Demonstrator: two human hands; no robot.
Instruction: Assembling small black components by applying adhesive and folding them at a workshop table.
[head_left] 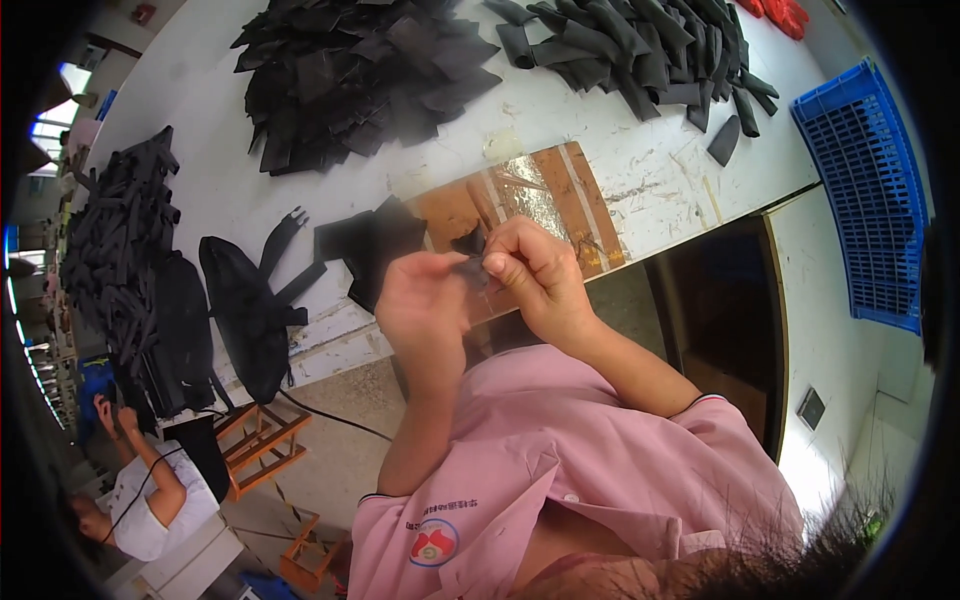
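Observation:
Both hands meet above the front edge of the white table (660,200). A small black fabric piece (470,243) sits between their fingertips. My right hand (545,285) is closed, its thumb and curled index finger pinching the piece. From the other side my left hand (425,300), smeared by motion, has its fingertips at the same piece; its grip is partly hidden. Under the hands lies a brown board (590,195) with strips of clear tape across it. Beside my left hand, flat black fabric pieces (365,245) rest on the table.
Black fabric pieces form a large heap (370,70) at the back, with folded black pieces (640,45) right of it. Black straps (120,250) and an oval black pouch (240,320) lie left. A blue crate (865,190) stands right. A co-worker (165,500) sits lower left, near a wooden stool (265,450).

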